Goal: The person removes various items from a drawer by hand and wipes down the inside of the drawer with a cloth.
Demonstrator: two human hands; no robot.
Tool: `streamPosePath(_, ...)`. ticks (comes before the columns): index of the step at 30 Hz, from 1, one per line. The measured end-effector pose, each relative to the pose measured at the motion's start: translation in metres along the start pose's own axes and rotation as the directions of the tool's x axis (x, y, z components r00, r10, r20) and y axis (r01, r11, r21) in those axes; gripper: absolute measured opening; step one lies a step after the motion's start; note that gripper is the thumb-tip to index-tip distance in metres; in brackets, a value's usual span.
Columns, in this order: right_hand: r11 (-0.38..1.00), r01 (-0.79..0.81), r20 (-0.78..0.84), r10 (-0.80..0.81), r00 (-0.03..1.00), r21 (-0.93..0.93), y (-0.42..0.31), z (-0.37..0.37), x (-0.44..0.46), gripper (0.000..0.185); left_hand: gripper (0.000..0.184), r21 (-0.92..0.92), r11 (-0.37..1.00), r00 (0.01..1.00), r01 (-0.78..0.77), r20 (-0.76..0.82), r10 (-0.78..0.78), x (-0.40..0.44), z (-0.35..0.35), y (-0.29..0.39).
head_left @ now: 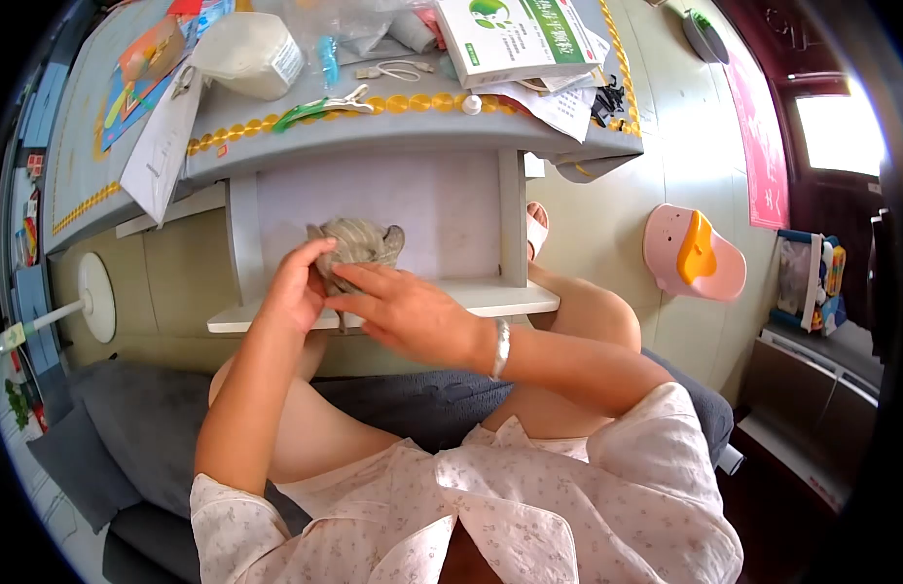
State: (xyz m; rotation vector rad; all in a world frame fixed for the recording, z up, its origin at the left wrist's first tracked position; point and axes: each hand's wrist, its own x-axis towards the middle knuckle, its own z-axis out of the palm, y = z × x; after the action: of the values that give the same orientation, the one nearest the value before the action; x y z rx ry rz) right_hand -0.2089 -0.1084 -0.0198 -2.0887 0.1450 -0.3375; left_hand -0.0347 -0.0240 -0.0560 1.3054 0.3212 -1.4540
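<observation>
A bunched grey-beige striped cloth (362, 241) is held over the front of an open drawer (442, 209). My left hand (301, 282) grips its left side, with the thumb and fingers partly hidden behind the fabric. From the right, my right hand (408, 310) presses its fingers against the lower part of the cloth, close to the left fingertips. A silver bracelet (501, 350) circles my right wrist. What kind of cloth item this is, I cannot make out.
Above the drawer, a grey tablecloth (393, 127) carries a green-and-white box (515, 39), a plastic jar (247, 56), a white cable (393, 70) and papers. A pink potty seat (666, 258) stands on the floor at right. The grey sofa (140, 409) lies beneath me.
</observation>
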Motion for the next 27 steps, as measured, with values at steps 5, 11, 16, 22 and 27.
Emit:
streamPosePath(5,0.988,-0.119,0.155,0.132,0.979,-0.095,-0.029,-0.052,-0.036,0.037,0.03,0.178,0.929,0.941,-0.324,-0.037,0.335,0.06,0.007,0.011)
streamPosePath(11,0.918,-0.303,-0.006,0.312,0.95,-0.255,-0.005,-0.097,-0.059,0.039,0.042,0.86,0.005,0.742,-0.51,0.437,0.508,0.194,0.048,-0.015)
streamPosePath(16,0.709,-0.636,-0.233,0.592,0.772,-0.305,0.045,-0.146,-0.077,0.046,0.039,0.704,-0.4,0.547,-0.587,0.709,0.445,0.233,0.056,-0.087)
streamPosePath(22,0.72,-0.649,-0.233,0.606,0.761,-0.248,0.048,-0.146,-0.069,0.045,0.041,0.355,-0.314,0.435,-0.881,0.868,-0.239,0.177,0.05,-0.115)
streamPosePath(27,0.746,-0.61,-0.375,0.502,0.779,-0.268,0.052,-0.148,-0.079,0.042,0.03,0.332,-0.27,0.425,-0.904,0.768,-0.48,0.19,0.059,-0.095)
